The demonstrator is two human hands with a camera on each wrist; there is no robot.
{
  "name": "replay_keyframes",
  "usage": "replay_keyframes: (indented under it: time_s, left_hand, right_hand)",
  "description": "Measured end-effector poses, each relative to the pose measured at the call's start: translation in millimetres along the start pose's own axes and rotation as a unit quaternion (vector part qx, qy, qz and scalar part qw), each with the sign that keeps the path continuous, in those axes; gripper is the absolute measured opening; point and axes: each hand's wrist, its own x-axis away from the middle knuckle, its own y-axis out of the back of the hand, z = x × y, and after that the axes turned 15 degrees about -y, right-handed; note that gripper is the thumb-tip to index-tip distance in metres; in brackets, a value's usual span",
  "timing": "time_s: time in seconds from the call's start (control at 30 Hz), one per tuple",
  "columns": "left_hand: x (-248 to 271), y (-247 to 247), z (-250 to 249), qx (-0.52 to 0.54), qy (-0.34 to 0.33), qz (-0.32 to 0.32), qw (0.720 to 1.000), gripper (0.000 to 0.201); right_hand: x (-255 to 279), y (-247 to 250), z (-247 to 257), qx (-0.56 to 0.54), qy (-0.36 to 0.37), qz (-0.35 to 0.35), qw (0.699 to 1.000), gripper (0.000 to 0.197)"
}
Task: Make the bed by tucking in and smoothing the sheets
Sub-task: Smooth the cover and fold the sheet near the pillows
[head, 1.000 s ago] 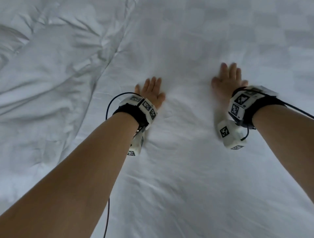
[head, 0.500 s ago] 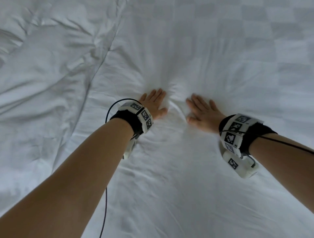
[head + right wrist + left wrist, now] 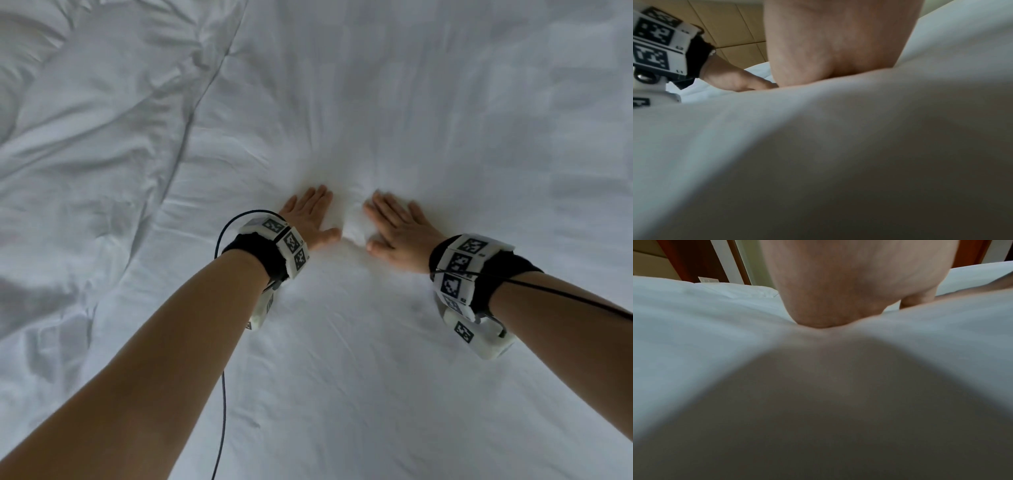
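A white bed sheet (image 3: 359, 359) fills the head view. My left hand (image 3: 310, 214) lies flat on it, fingers straight and pointing away from me. My right hand (image 3: 399, 222) lies flat just to its right, fingers angled up and left. Between the two thumbs a small ridge of sheet (image 3: 354, 226) is bunched up, and faint creases fan out beyond the fingertips. In the left wrist view the heel of my left hand (image 3: 838, 296) presses into the sheet (image 3: 694, 321). The right wrist view shows my right palm (image 3: 834, 48) on the sheet (image 3: 735, 146), with my left hand (image 3: 731, 79) beside it.
A crumpled white duvet (image 3: 85, 154) lies along the left, its edge (image 3: 191, 116) running diagonally from the top centre. Faintly chequered sheet (image 3: 513, 120) stretches to the far right. A black cable (image 3: 223, 394) hangs from my left wrist band. Brown wall panels (image 3: 725, 24) stand behind the bed.
Both hands slid toward me over the sheet, and the right hand moved left until it sits close beside the left. A small ridge of fabric has gathered between them.
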Motion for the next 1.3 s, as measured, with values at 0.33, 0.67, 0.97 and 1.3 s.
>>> replay_keyframes:
  time_s: [0.33,0.67,0.97,1.3]
  left_hand:
    - [64,-62,-46,0.019,0.020,-0.017,0.999,0.087]
    - [110,-111,-87,0.004,0.038,-0.007,0.999,0.089]
    - [143,-144,-120,-0.036,0.015,0.008,0.999,0.113]
    - [166,-165,-145,-0.031,0.020,0.013,0.999,0.110]
  right_hand:
    - [62,-56,10,0.010,0.019,-0.014,1.000,0.089]
    - [124,-108,10,0.044,0.083,-0.023,0.995,0.095]
    - [175,-130,-2,0.028,0.150,0.019,0.988,0.089]
    - [203,-118,-152,-0.194,-0.208,-0.207,0.936,0.073]
